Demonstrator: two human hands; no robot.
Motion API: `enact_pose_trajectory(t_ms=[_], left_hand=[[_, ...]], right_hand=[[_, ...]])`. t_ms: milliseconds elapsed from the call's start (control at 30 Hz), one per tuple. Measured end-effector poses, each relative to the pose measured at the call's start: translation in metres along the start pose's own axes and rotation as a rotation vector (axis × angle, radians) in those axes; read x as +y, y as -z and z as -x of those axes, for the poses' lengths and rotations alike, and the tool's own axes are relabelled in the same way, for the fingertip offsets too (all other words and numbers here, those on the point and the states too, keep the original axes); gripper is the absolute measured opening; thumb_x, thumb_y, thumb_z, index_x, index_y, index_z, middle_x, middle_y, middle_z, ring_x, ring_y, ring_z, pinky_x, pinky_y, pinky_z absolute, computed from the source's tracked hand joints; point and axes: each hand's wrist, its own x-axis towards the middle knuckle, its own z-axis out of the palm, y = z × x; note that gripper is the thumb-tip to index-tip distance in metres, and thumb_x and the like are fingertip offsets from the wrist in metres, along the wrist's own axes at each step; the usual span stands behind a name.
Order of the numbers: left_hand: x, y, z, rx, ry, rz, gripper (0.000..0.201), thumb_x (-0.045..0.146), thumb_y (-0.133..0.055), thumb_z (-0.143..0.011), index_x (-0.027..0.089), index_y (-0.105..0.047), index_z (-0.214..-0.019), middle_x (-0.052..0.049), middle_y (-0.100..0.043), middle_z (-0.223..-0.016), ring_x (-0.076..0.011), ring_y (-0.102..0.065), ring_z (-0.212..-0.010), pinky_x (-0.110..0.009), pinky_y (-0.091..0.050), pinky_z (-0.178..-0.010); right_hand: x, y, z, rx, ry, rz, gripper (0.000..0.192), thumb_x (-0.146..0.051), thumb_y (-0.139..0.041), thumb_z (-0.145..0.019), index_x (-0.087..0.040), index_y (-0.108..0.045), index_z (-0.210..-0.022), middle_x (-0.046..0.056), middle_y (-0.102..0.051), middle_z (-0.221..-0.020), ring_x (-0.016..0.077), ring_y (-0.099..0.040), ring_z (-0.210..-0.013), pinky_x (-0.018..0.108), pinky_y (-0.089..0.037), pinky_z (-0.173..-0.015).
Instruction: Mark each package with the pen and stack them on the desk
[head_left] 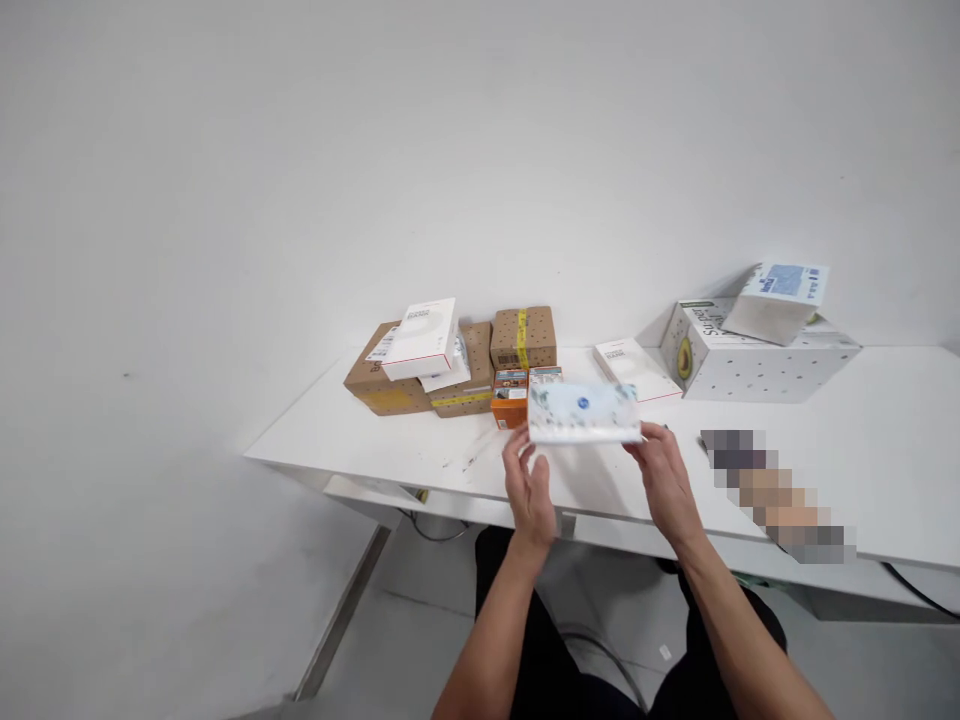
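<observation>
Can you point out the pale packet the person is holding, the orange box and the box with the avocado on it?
Pale packet (583,412), head view: middle of its front face.
Orange box (509,410), head view: its orange front side.
Avocado box (750,372), head view: its dotted long side.

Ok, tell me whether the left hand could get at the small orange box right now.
Probably not at once. The left hand grips one end of the pale printed packet, with the right hand on the other end. The small orange box sits just beyond, with nothing between, so only the grip hinders it.
</observation>
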Motion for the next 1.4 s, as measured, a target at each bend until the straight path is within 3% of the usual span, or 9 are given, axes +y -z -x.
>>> enact_pose_trajectory(t_ms=[100,233,400,500,600,833,1200,1333,1400], left_hand=[[-0.013,-0.002,0.037,-0.096,0.081,-0.008,0.031,0.045,-0.041,-0.093,0.019,-0.054,-0.101,-0.013,-0.056,-0.125,-0.0229,-0.054,-0.117,-0.037,-0.044,-0.096],[-0.028,0.001,0.056,-0.169,0.212,-0.102,0.033,0.043,-0.034,-0.096,0.019,-0.057,-0.094,-0.010,-0.065,-0.108,-0.0202,-0.060,-0.103,-0.035,-0.047,-0.090],[-0.025,0.006,0.059,-0.179,0.240,-0.110,0.041,0.046,-0.034,-0.096,0.019,-0.061,-0.110,-0.009,-0.066,-0.112,-0.0203,-0.059,-0.107,-0.035,-0.046,-0.095],[-0.013,0.009,0.057,-0.124,0.193,-0.098,0.042,0.046,-0.035,-0.095,0.020,-0.062,-0.114,-0.010,-0.062,-0.119,-0.0207,-0.057,-0.113,-0.036,-0.045,-0.098],[0.006,0.012,0.052,-0.130,0.030,-0.154,0.039,0.040,-0.035,-0.096,0.022,-0.062,-0.119,-0.010,-0.055,-0.126,-0.0215,-0.051,-0.120,-0.038,-0.043,-0.102],[0.031,0.003,0.045,-0.188,-0.260,-0.325,0.031,0.025,-0.047,-0.092,0.021,-0.059,-0.120,-0.013,-0.052,-0.126,-0.0250,-0.049,-0.122,-0.042,-0.045,-0.100],[0.026,-0.018,0.049,-0.368,-0.294,-0.400,0.042,0.026,-0.051,-0.089,0.024,-0.049,-0.131,-0.015,-0.036,-0.141,-0.0282,-0.038,-0.130,-0.047,-0.040,-0.104],[0.025,-0.015,0.044,-0.365,-0.269,-0.259,0.046,0.028,-0.052,-0.088,0.024,-0.045,-0.133,-0.014,-0.039,-0.140,-0.0283,-0.039,-0.130,-0.047,-0.037,-0.106],[0.018,-0.013,0.040,-0.327,-0.163,-0.127,0.047,0.031,-0.050,-0.089,0.025,-0.043,-0.135,-0.013,-0.041,-0.140,-0.0275,-0.042,-0.127,-0.047,-0.039,-0.103]], right_hand=[[0.019,0.021,0.035,0.132,-0.155,0.009,0.050,-0.056,-0.030,-0.091,-0.021,-0.057,-0.114,0.013,-0.061,-0.115,0.0274,-0.056,-0.110,0.041,-0.048,-0.088],[0.019,0.033,0.057,0.165,-0.292,0.039,0.046,-0.058,-0.036,-0.089,-0.019,-0.059,-0.097,0.009,-0.064,-0.098,0.0258,-0.058,-0.097,0.039,-0.047,-0.085],[0.006,0.030,0.061,0.091,-0.274,0.062,0.051,-0.056,-0.040,-0.088,-0.020,-0.053,-0.122,0.012,-0.060,-0.121,0.0269,-0.056,-0.109,0.039,-0.048,-0.089],[0.004,0.023,0.060,0.030,-0.279,0.037,0.055,-0.054,-0.041,-0.088,-0.022,-0.049,-0.132,0.012,-0.056,-0.132,0.0271,-0.055,-0.114,0.041,-0.047,-0.093],[0.007,0.012,0.058,0.004,-0.304,-0.005,0.057,-0.054,-0.039,-0.089,-0.020,-0.047,-0.135,0.013,-0.054,-0.134,0.0281,-0.054,-0.117,0.043,-0.047,-0.094],[0.020,-0.001,0.049,0.065,-0.142,0.079,0.048,-0.052,-0.034,-0.092,-0.018,-0.064,-0.108,0.014,-0.062,-0.113,0.0261,-0.057,-0.108,0.043,-0.044,-0.097],[0.025,0.007,0.050,0.138,-0.235,0.060,0.043,-0.051,-0.037,-0.088,-0.019,-0.064,-0.094,0.011,-0.068,-0.093,0.0240,-0.061,-0.081,0.037,-0.050,-0.074],[0.026,0.009,0.055,0.135,-0.269,-0.012,0.041,-0.049,-0.039,-0.088,-0.018,-0.062,-0.104,0.010,-0.069,-0.094,0.0229,-0.063,-0.080,0.034,-0.051,-0.070],[0.029,0.011,0.060,0.143,-0.272,-0.047,0.041,-0.048,-0.041,-0.089,-0.018,-0.060,-0.110,0.010,-0.069,-0.099,0.0231,-0.063,-0.087,0.035,-0.051,-0.075]])
